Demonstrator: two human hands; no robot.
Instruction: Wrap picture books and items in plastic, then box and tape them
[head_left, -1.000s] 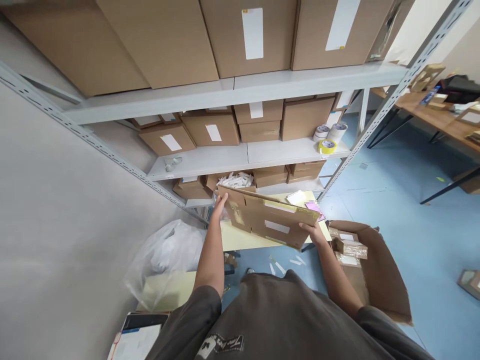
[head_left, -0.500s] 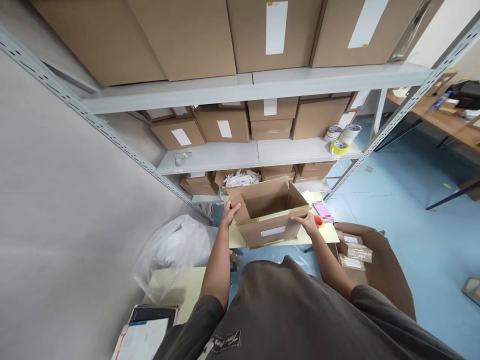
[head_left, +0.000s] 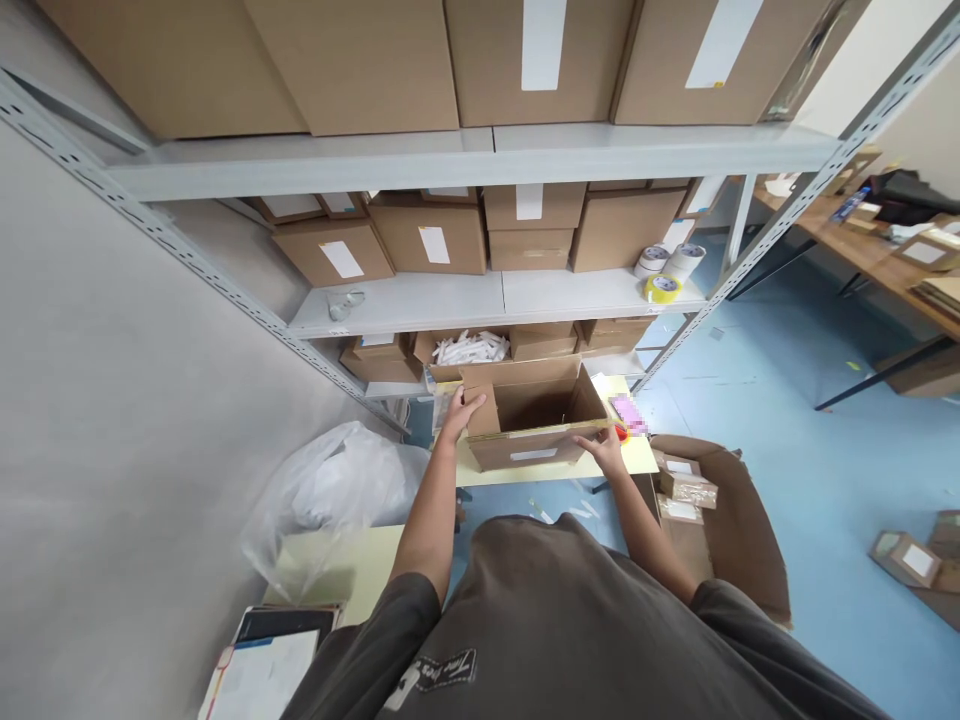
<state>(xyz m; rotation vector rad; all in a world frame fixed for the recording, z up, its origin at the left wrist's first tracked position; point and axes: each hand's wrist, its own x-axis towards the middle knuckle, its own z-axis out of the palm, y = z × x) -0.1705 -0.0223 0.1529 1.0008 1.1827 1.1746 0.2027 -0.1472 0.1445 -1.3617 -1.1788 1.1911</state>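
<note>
An open cardboard box [head_left: 525,448] stands upright over the pale yellow table [head_left: 637,455], its top flaps raised and a white label on its near side. My left hand [head_left: 459,412] grips the left end of the box at the upper edge. At the near right corner, my right hand [head_left: 602,448] has its thumb and fingers round the edge. A red object [head_left: 622,433] and a pink item [head_left: 630,412] lie just right of the box.
Metal shelves [head_left: 480,162] with cartons rise in front. Tape rolls [head_left: 663,289] sit on the middle shelf. A large open carton [head_left: 739,520] with small boxes is at the right, a plastic bag [head_left: 352,480] at the left.
The box has tipped back toward level and sits lower against the table, with both hands still on it. The whole view has shifted slightly.
</note>
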